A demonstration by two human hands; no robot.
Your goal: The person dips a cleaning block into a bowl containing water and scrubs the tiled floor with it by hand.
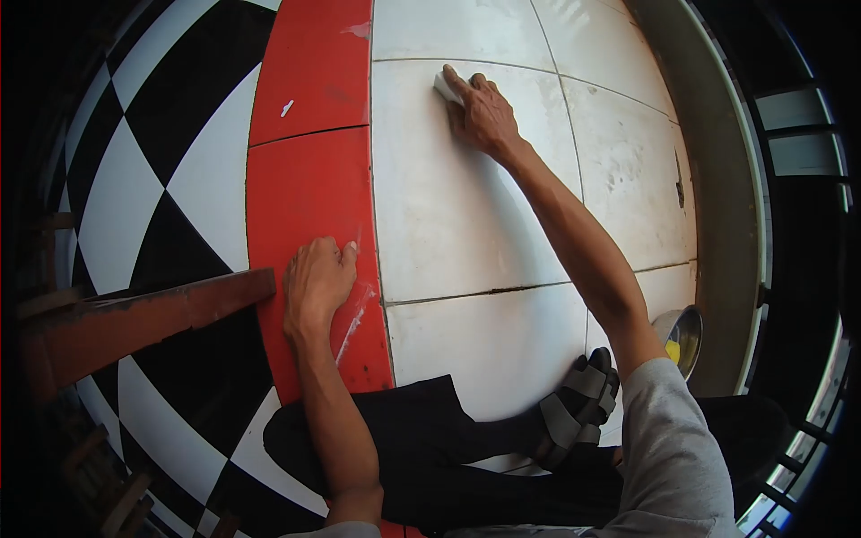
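Observation:
My right hand (484,115) is closed round a small pale block (443,87) and presses it on a white floor tile (466,206). Its fingers hide most of the block, so what it is made of cannot be told. Lower down on the left, my left hand (318,282) rests on the red tile strip (309,193) with its fingers curled against the surface. Whether anything lies under those fingers is hidden. Whitish streaks mark the red strip beside the left hand.
A metal bowl (689,341) with something yellow inside stands at the right, near my right elbow. A wooden beam (170,318) reaches in from the left towards my left hand. Black and white tiles (117,202) lie left; a raised ledge (722,179) runs along the right.

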